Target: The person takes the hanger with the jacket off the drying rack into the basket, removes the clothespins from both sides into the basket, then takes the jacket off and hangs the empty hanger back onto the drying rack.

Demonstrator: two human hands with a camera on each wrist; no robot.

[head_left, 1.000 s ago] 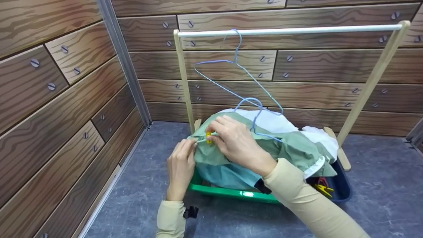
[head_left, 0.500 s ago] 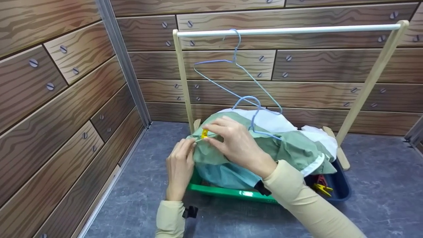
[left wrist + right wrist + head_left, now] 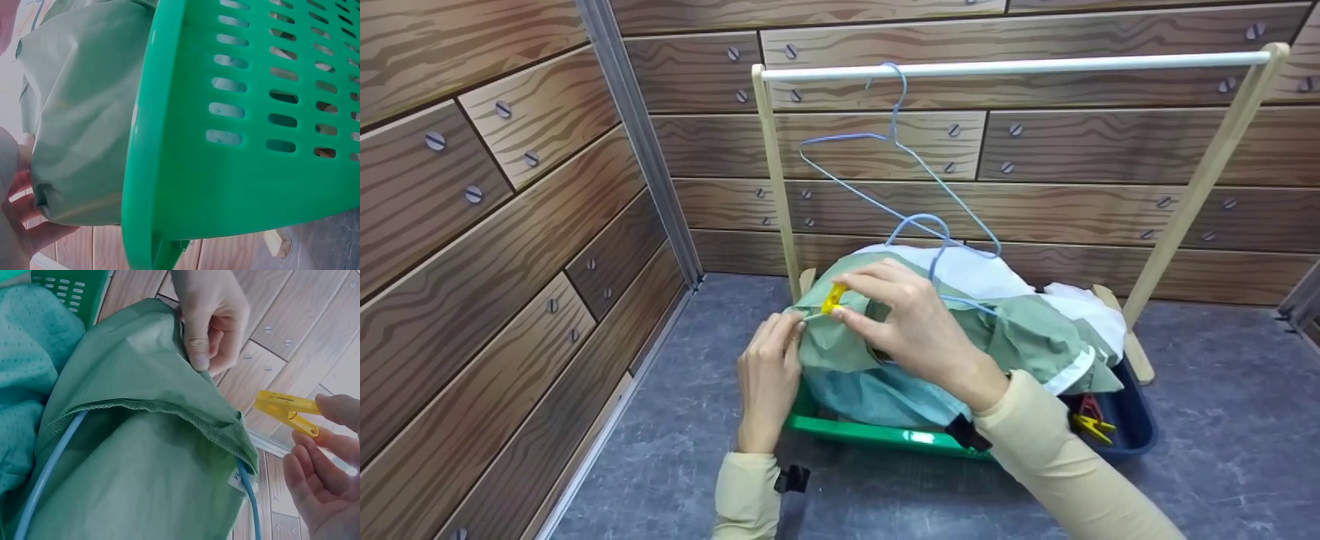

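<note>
My left hand (image 3: 769, 364) pinches the edge of a green garment (image 3: 836, 349) at its left end, thumb against the cloth in the right wrist view. A blue hanger (image 3: 49, 467) runs inside the garment's opening, near a small white label (image 3: 236, 481). Thumb and fingers of my right hand (image 3: 915, 319) hold a yellow clothespin (image 3: 287, 405) by its handle ends. Its nose points toward the garment's edge, with a gap between them in the right wrist view. The garment lies over a green basket (image 3: 191, 185) with teal cloth (image 3: 870, 397) in it.
Behind stands a rack with a white rail (image 3: 1035, 67) and wooden legs (image 3: 1207, 180). An empty blue hanger (image 3: 896, 112) hangs from it. White cloth (image 3: 975, 274) lies behind the garment. On the right, a dark blue tray (image 3: 1136, 427) holds yellow and red clothespins (image 3: 1093, 427).
The right hand first shifted a little left with the clothespin, then back right and up, and more of the clothespin shows. The left hand keeps its pinch in the same place.
</note>
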